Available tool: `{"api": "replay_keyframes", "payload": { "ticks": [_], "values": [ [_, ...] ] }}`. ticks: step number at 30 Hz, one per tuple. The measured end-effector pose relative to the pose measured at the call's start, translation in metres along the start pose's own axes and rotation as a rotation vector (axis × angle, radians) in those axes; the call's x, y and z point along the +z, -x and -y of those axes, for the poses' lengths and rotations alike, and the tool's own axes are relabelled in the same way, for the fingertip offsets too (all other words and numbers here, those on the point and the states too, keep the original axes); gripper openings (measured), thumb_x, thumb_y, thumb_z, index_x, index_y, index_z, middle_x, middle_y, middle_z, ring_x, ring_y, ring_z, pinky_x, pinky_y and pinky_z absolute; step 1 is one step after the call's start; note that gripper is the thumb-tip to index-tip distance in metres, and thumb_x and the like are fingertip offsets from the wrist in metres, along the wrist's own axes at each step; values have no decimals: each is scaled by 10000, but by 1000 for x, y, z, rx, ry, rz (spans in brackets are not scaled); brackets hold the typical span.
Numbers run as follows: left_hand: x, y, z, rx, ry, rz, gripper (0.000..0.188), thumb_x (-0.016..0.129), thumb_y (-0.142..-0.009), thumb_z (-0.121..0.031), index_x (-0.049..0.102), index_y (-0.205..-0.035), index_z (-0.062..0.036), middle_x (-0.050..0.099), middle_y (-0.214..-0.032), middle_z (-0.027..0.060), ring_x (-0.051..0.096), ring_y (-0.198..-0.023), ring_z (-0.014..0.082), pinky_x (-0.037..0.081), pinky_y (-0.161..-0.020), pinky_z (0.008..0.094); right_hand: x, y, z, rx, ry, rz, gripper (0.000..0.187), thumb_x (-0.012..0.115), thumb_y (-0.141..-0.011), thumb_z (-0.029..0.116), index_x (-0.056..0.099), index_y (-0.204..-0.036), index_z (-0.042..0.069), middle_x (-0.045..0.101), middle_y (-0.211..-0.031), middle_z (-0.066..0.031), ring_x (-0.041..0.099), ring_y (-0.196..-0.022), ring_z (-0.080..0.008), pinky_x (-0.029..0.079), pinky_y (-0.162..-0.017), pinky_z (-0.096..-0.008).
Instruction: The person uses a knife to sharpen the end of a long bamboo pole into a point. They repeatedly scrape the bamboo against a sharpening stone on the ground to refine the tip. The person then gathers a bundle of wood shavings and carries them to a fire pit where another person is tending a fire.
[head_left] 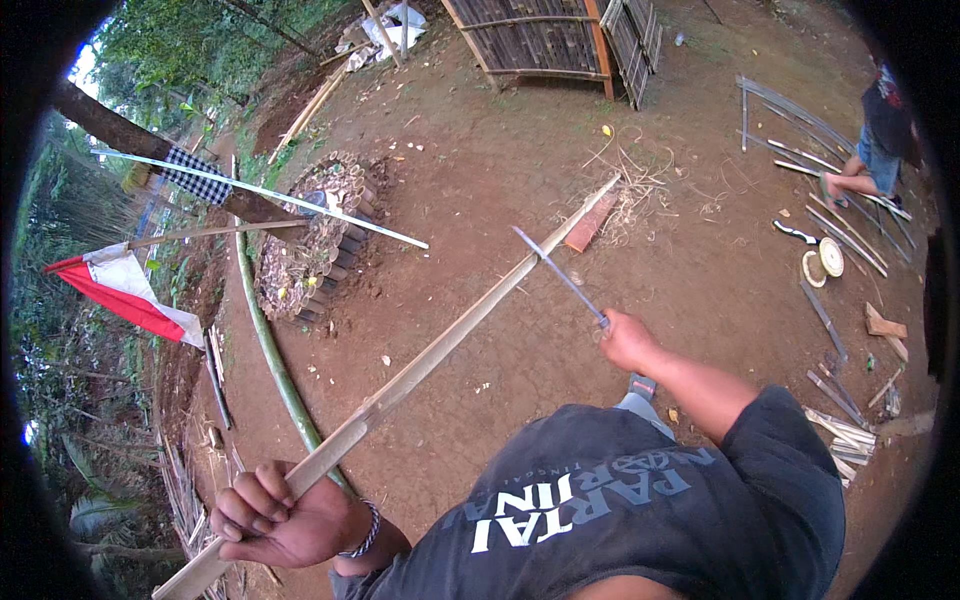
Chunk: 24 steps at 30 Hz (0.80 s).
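Observation:
My left hand (285, 515), a braided band on its wrist, is wrapped round the near end of a long, pale split-bamboo strip (430, 360). The strip slants away to the upper right, its far end by a reddish block (592, 222) on the ground. In my right hand (628, 343) is a long narrow knife (572, 284); its handle is mostly hidden by the fingers. The blade crosses the strip close to the block, though whether it touches is hard to make out. Thin curled shavings (640, 190) lie around the far end.
A green bamboo pole (262, 335) lies on the left, near a bed edged with bamboo stubs (345, 245). A red-and-white flag (130, 295) leans there. At right, a person (880, 140) is among loose strips (790, 115); a round pale spool (830, 257) lies nearby. Bamboo panels (540, 40) stand beyond.

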<state>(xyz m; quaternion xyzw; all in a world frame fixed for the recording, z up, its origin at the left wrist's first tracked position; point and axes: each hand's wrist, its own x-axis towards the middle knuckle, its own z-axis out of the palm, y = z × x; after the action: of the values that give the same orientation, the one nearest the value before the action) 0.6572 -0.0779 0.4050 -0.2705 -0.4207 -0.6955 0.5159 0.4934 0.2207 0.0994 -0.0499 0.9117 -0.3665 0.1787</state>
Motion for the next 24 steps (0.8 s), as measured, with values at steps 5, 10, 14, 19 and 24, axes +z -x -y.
{"api": "replay_keyframes", "payload": {
  "ticks": [5, 10, 14, 19, 24],
  "values": [
    [4, -11, -2, 10, -36, 12, 299, 484, -1002, -359, 459, -844, -105, 333, -657, -46, 303, -531, 63, 269, -476, 225, 1, -8, 30, -168, -56, 32, 358, 625, -782, 126, 581, -1128, 47, 665, -916, -209, 654, -829, -377, 510, -741, -450],
    [11, -36, 13, -26, 54, 72, 316, 510, -985, -402, 491, -885, -103, 337, -646, -49, 331, -528, 60, 294, -452, 232, 9, -83, -111, 250, -84, 116, 475, 641, -799, 177, 567, -1253, 62, 637, -1137, -224, 626, -1061, -337, 500, -889, -417],
    [17, -58, 43, 143, -177, -199, 415, 480, -963, -524, 496, -898, -114, 405, -648, -31, 409, -545, 83, 368, -471, 263, 26, -67, -182, 329, -100, 24, 329, 622, -787, 149, 622, -1092, 26, 674, -957, -209, 662, -934, -337, 518, -782, -449],
    [-57, 4, 74, 114, -343, -628, 516, 403, -946, -623, 524, -895, -124, 512, -692, 3, 506, -611, 129, 441, -551, 309, 44, -27, -182, 385, -311, -21, 240, 616, -771, 122, 620, -981, 5, 664, -810, -184, 670, -796, -335, 514, -679, -436],
    [-78, 23, 68, -33, -215, -516, 482, 458, -931, -606, 509, -843, -135, 503, -694, 1, 503, -601, 136, 434, -563, 290, 39, 27, -136, -6, -168, -230, 190, 630, -793, 81, 600, -980, 68, 556, -654, -55, 542, -533, -180, 441, -518, -358]
  ]
}}
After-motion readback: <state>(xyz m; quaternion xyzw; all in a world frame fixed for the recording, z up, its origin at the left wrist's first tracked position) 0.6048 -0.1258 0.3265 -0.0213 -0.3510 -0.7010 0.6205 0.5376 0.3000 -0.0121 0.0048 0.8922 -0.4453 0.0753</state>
